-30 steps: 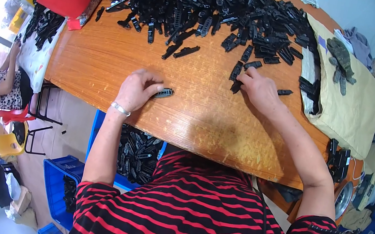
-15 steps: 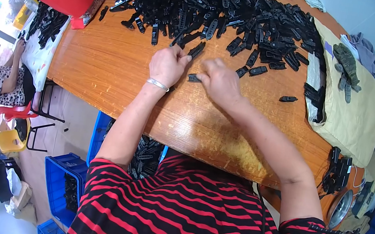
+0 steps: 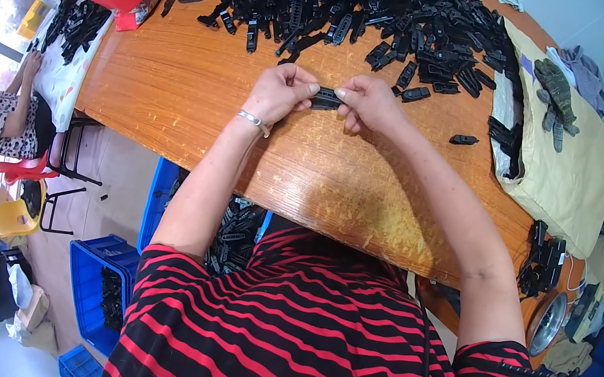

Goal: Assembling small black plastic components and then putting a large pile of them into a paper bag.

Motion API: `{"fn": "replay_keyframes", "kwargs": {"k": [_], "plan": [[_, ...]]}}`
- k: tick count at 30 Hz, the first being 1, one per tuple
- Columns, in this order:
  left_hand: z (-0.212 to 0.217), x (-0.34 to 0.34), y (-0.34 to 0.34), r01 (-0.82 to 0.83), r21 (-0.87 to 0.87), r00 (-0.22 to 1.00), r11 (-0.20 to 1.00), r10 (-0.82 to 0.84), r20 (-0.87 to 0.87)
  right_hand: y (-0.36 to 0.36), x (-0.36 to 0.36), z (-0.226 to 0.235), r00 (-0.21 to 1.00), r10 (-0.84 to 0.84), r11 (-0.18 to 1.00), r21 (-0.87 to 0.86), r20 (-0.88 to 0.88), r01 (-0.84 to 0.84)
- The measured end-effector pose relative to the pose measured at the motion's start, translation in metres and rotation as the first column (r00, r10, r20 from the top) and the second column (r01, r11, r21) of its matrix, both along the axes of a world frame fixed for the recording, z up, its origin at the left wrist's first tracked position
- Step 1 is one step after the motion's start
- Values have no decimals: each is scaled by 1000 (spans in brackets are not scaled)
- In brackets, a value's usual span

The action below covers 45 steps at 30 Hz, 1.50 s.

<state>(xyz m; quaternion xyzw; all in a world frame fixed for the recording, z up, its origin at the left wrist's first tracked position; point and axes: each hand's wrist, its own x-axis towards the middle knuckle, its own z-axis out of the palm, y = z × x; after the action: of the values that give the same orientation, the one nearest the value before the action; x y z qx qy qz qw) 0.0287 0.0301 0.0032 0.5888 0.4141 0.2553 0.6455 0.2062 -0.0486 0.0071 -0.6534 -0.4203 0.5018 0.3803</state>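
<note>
I held the part (image 3: 325, 100) crosswise, left hand (image 3: 278, 94) at left end, right hand (image 3: 371, 105) at right end, fingers (image 3: 351, 122) pinched closed on it

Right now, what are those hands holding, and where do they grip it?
A black plastic part: the left hand pinches its left end, the right hand its right.
</note>
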Motion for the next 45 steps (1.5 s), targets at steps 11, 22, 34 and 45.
{"fn": "replay_keyframes", "kwargs": {"k": [11,22,34,45], "plan": [[-25,10,7,39,229,937,973,44,-346,10,1,5,991,88,981,-182,99,-69],[-19,9,7,225,362,852,904,-3,-524,15,2,8,954,215,942,-300,207,-148],[4,-22,3,349,364,807,863,-79,-585,-36,-15,1,973,181,976,-148,142,-160],[-20,2,31,166,767,740,620,435,-512,-20,43,-9,335,57,923,78,940,-377]]}}
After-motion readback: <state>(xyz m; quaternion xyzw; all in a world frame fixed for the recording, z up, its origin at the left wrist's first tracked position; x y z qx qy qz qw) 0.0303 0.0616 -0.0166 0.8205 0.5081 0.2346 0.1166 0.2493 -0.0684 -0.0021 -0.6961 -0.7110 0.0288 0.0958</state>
